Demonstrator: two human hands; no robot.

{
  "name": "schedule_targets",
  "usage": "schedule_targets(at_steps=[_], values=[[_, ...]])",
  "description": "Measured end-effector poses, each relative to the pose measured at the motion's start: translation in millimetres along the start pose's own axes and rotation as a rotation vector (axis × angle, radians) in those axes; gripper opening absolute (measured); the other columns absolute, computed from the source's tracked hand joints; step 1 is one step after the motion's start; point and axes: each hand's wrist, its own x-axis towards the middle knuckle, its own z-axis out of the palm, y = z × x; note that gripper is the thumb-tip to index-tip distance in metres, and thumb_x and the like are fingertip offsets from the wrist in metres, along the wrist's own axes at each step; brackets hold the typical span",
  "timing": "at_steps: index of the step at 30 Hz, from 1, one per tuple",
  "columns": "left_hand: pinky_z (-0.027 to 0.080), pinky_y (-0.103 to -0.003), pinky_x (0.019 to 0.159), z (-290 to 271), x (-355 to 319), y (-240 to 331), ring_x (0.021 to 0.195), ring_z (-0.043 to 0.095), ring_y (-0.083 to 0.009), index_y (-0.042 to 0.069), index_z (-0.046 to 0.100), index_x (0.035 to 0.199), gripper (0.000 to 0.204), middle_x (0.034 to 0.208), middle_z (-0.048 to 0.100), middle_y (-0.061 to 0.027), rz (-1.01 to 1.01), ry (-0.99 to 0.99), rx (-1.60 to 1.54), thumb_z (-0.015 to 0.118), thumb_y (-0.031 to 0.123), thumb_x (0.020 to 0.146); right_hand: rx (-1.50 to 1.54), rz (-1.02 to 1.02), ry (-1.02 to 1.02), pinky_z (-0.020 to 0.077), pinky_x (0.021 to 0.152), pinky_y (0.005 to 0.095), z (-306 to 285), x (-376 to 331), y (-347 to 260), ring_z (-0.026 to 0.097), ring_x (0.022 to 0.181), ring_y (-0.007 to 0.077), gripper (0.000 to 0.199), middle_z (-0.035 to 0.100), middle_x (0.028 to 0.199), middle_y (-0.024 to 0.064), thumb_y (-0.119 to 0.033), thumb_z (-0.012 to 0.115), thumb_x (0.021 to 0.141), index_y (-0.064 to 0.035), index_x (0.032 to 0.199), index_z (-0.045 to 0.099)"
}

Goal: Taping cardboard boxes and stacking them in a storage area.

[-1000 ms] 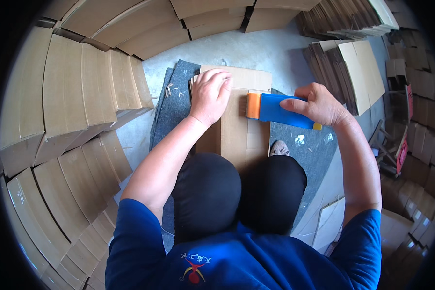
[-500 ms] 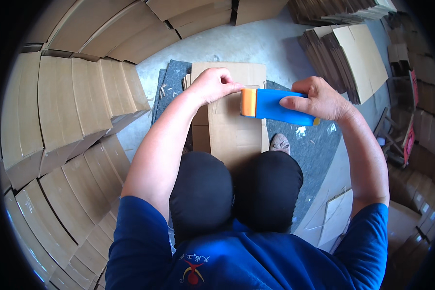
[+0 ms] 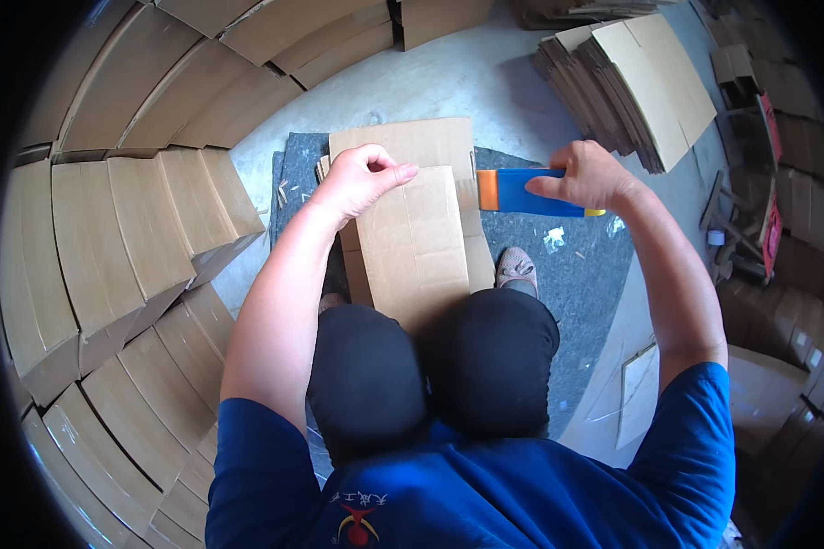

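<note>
A tan cardboard carton (image 3: 412,238) stands between my knees, its top end under my hands. My left hand (image 3: 362,183) is closed in a pinch at the carton's far left corner. Whatever may be between its fingertips is too small to make out. In my right hand (image 3: 590,177) is a blue tape dispenser (image 3: 526,194) with an orange front end and a yellow tip at the back. The dispenser is held level, just right of the carton, its orange end pointing left. More flat cardboard (image 3: 398,137) lies beyond the carton.
Cardboard boxes (image 3: 92,229) are stacked along the left and the back. A bundle of flattened cartons (image 3: 650,91) leans at the far right. A dark mat (image 3: 568,265) covers the floor under my feet. A stool-like frame (image 3: 746,220) stands at the right.
My two hands have drawn apart. The dispenser's orange end was beside my left fingertips and is now off to the right of the carton. The view has shifted somewhat.
</note>
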Motion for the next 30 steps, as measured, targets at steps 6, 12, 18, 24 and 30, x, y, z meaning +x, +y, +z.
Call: schedule_targets(at_steps=[6, 12, 18, 24, 30], values=[[0.047, -0.027, 0.068, -1, -1, -12, 0.074, 0.054, -0.0096, 0.005, 0.066, 0.081, 0.031, 0.078, 0.062, -0.0001, 0.010, 0.044, -0.087, 0.084, 0.031, 0.080, -0.309, -0.065, 0.097, 0.0510, 0.084, 0.0405, 27, -22, -93, 0.071, 0.077, 0.0274, 0.039, 0.071, 0.079, 0.0150, -0.041, 0.057, 0.084, -0.0055, 0.078, 0.073], [0.045, -0.028, 0.084, 11, -5, -27, 0.088, 0.055, -0.0118, 0.004, 0.068, 0.091, 0.034, 0.091, 0.066, -0.0034, 0.064, 0.169, -0.330, 0.071, 0.038, 0.091, -0.305, -0.142, 0.193, 0.0448, 0.085, 0.0433, 95, 1, -82, 0.068, 0.080, 0.0287, 0.048, 0.069, 0.077, 0.0151, -0.028, 0.059, 0.085, -0.0004, 0.123, 0.057], [0.035, -0.037, 0.108, 25, 11, -83, 0.121, 0.051, -0.0230, 0.000, 0.053, 0.132, 0.075, 0.129, 0.058, -0.0140, -0.145, 0.442, -0.776, 0.038, 0.065, 0.097, -0.501, -0.295, 0.293, 0.0422, 0.082, 0.0415, 139, 21, -72, 0.065, 0.079, 0.0264, 0.071, 0.069, 0.081, 0.0111, -0.018, 0.049, 0.089, 0.0017, 0.153, 0.024], [0.041, -0.041, 0.105, 2, 15, -159, 0.124, 0.054, -0.0356, 0.007, 0.055, 0.133, 0.049, 0.132, 0.058, -0.0214, -0.478, 0.502, 0.072, 0.059, 0.035, 0.094, -0.430, -0.184, 0.285, 0.0441, 0.089, 0.0422, 177, 48, -51, 0.069, 0.087, 0.0270, 0.037, 0.072, 0.085, 0.0127, -0.034, 0.057, 0.084, -0.0045, 0.105, 0.067], [0.049, -0.034, 0.091, -27, -37, -63, 0.105, 0.061, -0.0240, 0.001, 0.064, 0.119, 0.036, 0.121, 0.062, -0.0149, -0.044, 0.756, 0.021, 0.064, 0.025, 0.092, 0.304, 0.164, 0.452, 0.0553, 0.075, 0.0388, 69, -36, -4, 0.072, 0.077, 0.0253, 0.052, 0.072, 0.079, 0.0154, -0.050, 0.074, 0.076, -0.0017, 0.095, 0.074]])
